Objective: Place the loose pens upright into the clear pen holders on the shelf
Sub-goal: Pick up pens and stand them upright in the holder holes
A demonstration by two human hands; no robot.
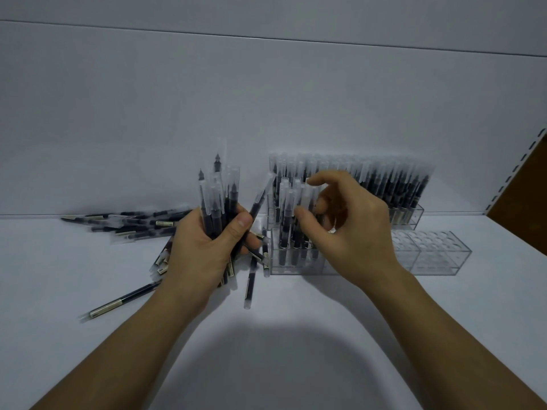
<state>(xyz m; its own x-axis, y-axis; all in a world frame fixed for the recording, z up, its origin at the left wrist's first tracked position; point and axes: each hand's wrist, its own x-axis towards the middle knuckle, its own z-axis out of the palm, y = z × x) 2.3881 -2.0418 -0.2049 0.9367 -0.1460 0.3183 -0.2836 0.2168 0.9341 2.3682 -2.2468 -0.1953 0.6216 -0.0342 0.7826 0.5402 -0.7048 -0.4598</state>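
Observation:
My left hand (204, 247) is shut on a bundle of black pens with clear caps (217, 190), held upright at the shelf's middle. My right hand (355, 226) is over the front clear pen holder (296, 269). Its thumb and forefinger pinch the cap of one pen (305, 199) that stands in the holder's left end among several others. The right part of this holder (435, 253) shows empty round holes. Behind it, a back holder (411, 216) is packed with upright pens (384, 179). Loose pens (133, 224) lie in a heap to the left.
More loose pens lie under and in front of my left hand, one (118, 303) at the front left and one (250, 282) beside the holder. The white back panel (266, 113) stands right behind the holders. A slotted shelf upright (515, 170) bounds the right side.

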